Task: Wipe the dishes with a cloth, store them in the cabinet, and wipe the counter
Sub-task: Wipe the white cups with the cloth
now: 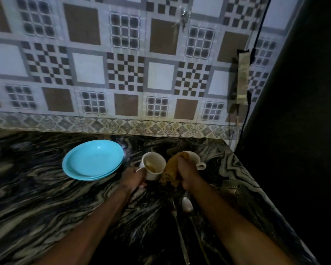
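My left hand (134,178) grips the handle of a white cup (153,163), tilted with its mouth toward me above the dark marbled counter (36,188). My right hand (187,173) holds a bunched brown cloth (170,173) right beside that cup. A second white cup (196,159) stands behind my right hand, partly hidden by it. Two stacked turquoise plates (93,161) lie to the left of the cups. A fork (177,222) and a spoon (187,205) lie on the counter between my forearms.
A patterned tile wall (122,73) runs along the back of the counter. A power strip (243,75) with a black cable hangs on the wall at right. A dark tall surface (304,131) bounds the counter's right edge. A dark patterned object (235,190) lies near my right forearm.
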{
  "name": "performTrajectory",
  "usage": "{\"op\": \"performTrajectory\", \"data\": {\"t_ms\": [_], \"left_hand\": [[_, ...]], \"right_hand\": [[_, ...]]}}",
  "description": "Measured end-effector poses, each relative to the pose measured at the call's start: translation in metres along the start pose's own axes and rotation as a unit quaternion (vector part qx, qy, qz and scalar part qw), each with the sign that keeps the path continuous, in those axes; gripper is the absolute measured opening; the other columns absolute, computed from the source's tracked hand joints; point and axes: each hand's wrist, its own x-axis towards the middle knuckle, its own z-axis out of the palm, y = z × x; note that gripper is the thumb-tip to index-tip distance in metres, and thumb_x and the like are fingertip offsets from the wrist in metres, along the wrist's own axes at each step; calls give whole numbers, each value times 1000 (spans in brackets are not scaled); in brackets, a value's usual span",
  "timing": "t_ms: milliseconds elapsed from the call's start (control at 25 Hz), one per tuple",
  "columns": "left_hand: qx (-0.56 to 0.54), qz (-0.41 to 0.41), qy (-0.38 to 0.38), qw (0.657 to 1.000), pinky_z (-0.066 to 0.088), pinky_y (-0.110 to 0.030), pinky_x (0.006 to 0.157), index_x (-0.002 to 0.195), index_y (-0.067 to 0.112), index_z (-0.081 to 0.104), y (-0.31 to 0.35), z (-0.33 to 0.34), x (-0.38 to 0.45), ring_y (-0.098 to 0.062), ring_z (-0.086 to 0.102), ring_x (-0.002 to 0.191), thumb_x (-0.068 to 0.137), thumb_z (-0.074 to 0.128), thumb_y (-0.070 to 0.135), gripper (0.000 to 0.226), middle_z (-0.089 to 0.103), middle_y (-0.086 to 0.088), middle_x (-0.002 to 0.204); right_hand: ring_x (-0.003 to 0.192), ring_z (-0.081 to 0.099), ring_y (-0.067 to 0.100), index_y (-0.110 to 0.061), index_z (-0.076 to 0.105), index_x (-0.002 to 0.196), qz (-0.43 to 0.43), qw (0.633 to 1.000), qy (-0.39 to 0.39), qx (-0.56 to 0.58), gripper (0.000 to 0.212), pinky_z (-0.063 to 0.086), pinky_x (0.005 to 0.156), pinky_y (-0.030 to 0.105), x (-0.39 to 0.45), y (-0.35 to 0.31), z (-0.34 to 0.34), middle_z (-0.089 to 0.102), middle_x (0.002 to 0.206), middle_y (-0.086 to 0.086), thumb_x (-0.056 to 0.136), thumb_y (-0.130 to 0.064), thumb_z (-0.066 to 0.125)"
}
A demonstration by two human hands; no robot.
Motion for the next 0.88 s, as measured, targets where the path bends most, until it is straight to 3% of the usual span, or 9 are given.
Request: {"op": "performTrajectory", "data": {"t_ms": [80, 240, 320, 400, 480, 520, 640, 760, 880], "left_hand": [[18, 35, 19, 999, 48, -32, 62, 74, 1, 67, 16, -12, -24, -24, 59, 55, 92, 51, 27, 35, 68, -22, 70], [209, 106, 89, 968, 36, -31, 75, 116, 5, 62, 40, -29, -56, -33, 59, 98, 100, 27, 43, 54, 64, -24, 107], [259, 154, 104, 948, 39, -35, 75, 92, -1, 67, 43, -36, -69, -35, 62, 89, 98, 25, 53, 69, 66, -28, 90], [258, 187, 110, 941, 37, -35, 67, 55, 3, 50, 46, -39, -83, -31, 57, 66, 98, 31, 53, 69, 55, -23, 61], [243, 209, 111, 941, 34, -34, 59, 49, 8, 41, 54, -41, -94, -26, 49, 54, 97, 35, 51, 65, 47, -14, 50], [235, 222, 110, 940, 34, -34, 57, 48, 9, 41, 60, -43, -98, -22, 47, 50, 97, 36, 51, 65, 46, -11, 48], [255, 280, 89, 921, 44, -40, 62, 47, 1, 45, 75, -58, -102, -20, 45, 48, 92, 37, 61, 76, 50, -23, 50], [323, 330, 59, 885, 50, -42, 69, 48, -6, 56, 91, -65, -103, -27, 55, 46, 89, 36, 66, 85, 57, -25, 51], [332, 380, 97, 858, 52, -41, 72, 50, -6, 60, 104, -58, -113, -30, 61, 52, 95, 39, 54, 78, 59, -21, 49]], "right_hand": [[70, 55, 27, -9, 55, 91, -1, 999, -34, -16, 26, 45, 60, 33, -14, -1, 6, 58, 83, 13, 98, -31, 44], [99, 60, 36, -4, 58, 110, -112, 990, -66, -57, 23, 47, 77, 33, -43, -3, 12, 62, 106, 21, 98, -20, 47], [100, 63, 28, 2, 60, 114, -182, 975, -86, -92, 24, 49, 78, 26, -61, -1, 19, 65, 106, 14, 97, -12, 49], [87, 61, 11, -1, 64, 108, -272, 943, -125, -143, 21, 48, 72, 13, -86, -2, 19, 64, 94, 2, 97, -2, 47], [107, 57, 9, -1, 64, 118, -446, 842, -129, -276, 32, 40, 98, 14, -91, 5, 14, 65, 115, 6, 93, 5, 45], [120, 53, 16, -2, 60, 125, -522, 763, -119, -362, 39, 34, 108, 20, -89, 6, 9, 60, 128, 10, 89, 4, 45], [109, 64, 23, -11, 69, 113, -640, 581, -100, -494, 45, 49, 97, 31, -85, -4, -7, 68, 117, 9, 84, -18, 36], [96, 70, 19, -20, 75, 98, -643, 513, -103, -559, 41, 53, 87, 29, -83, -16, -17, 74, 102, 2, 79, -25, 39], [92, 70, 20, -14, 71, 104, -619, 443, 7, -648, 30, 50, 91, 30, -99, -27, -15, 74, 100, 5, 75, -19, 67]]}}
